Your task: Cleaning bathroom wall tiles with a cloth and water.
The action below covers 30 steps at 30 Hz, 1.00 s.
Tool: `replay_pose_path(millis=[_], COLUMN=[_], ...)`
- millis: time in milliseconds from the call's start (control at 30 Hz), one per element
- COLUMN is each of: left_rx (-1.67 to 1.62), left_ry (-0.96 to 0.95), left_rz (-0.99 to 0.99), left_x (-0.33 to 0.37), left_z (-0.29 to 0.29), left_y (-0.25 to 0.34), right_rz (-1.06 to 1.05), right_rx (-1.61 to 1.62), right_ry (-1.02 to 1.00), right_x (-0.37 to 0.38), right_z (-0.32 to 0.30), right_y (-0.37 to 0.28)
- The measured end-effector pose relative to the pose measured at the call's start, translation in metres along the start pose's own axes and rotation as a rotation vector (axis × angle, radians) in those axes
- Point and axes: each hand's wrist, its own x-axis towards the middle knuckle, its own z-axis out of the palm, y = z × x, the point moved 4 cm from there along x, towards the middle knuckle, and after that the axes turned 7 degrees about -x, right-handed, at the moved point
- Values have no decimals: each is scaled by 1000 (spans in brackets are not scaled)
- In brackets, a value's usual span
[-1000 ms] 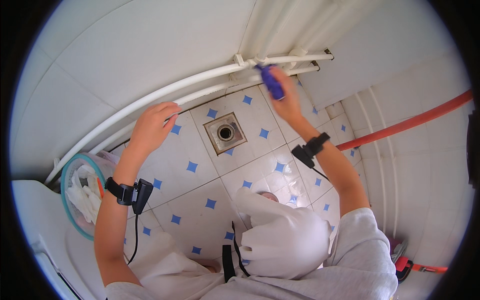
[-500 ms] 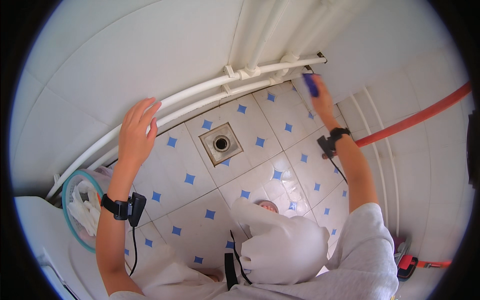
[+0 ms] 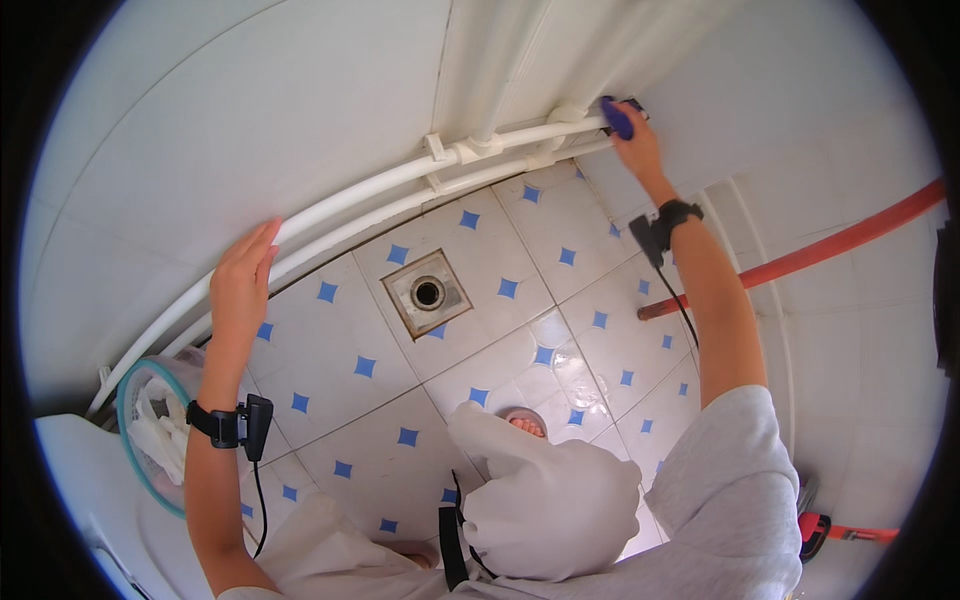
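Observation:
Two white pipes, an upper pipe [image 3: 375,183] and a lower pipe [image 3: 390,206], run along the tiled wall. My right hand [image 3: 640,150] is closed round a dark purple pad, perhaps a sponge or folded cloth [image 3: 614,118]. It presses the pad on the upper pipe near its far right end, hiding that end in part. Farther left, my left hand [image 3: 240,285] lies against the upper pipe with its fingers stretched out, holding nothing. Both wrists wear black straps with small devices and cables.
A square metal floor drain [image 3: 428,293] sits in the blue-diamond tiled floor [image 3: 400,380]. At the left stands a teal-rimmed waste basket [image 3: 125,425] with white paper inside, beside a white fixture [image 3: 80,460]. A red pipe [image 3: 840,240] slants out at the right.
My right hand has moved up with the purple pad onto the end of the upper pipe. My left hand has shifted slightly left and down, its fingers now closer together against the pipe.

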Motion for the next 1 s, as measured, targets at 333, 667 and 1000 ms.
replay_pose_path(millis=[333,667,1000], left_rx=[-51,-84,-44], left_ry=[12,-85,-11], left_rz=[21,-1,49], left_x=[0,-3,-1], left_z=[-1,0,3], left_y=[-2,-2,-1], right_rz=[516,-304,215], right_rx=[358,360,101], right_ry=[-276,584,254], right_x=[-59,82,-15], right_z=[4,-98,57], right_y=[-79,-224,-169])
